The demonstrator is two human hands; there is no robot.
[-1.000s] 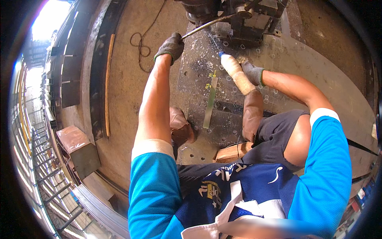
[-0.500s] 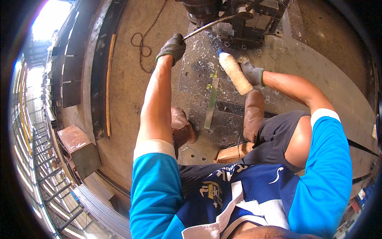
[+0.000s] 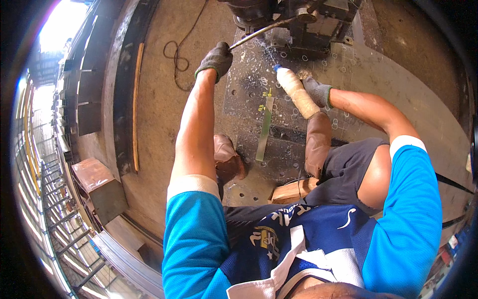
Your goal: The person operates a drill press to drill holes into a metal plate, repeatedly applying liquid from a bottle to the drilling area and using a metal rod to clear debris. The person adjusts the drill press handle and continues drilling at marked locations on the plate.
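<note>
My left hand (image 3: 215, 61), in a dark grey knitted glove, is closed round the end of a metal lever (image 3: 259, 33). The lever runs up to the hub of a dark drilling machine (image 3: 318, 30) at the top. My right hand (image 3: 317, 92), also gloved, grips a squeeze bottle (image 3: 295, 89) wrapped in a pale cream covering, with a blue cap. The bottle is tilted, cap away from me. A thin spray of whitish liquid leaves the cap toward the foot of the machine. Its fingers are partly hidden behind the bottle.
A dark, drilled metal plate (image 3: 241, 144), wet in spots, lies under the machine and my boots. On it rests a green strip (image 3: 264, 134) with yellow-green clips. A cable (image 3: 177, 62) loops on the floor at left. A wooden block (image 3: 294, 191) lies near my knee.
The bottle has shifted slightly right, its sides look more pressed in, and the spray is more visible. My left hand and the lever have barely moved.
</note>
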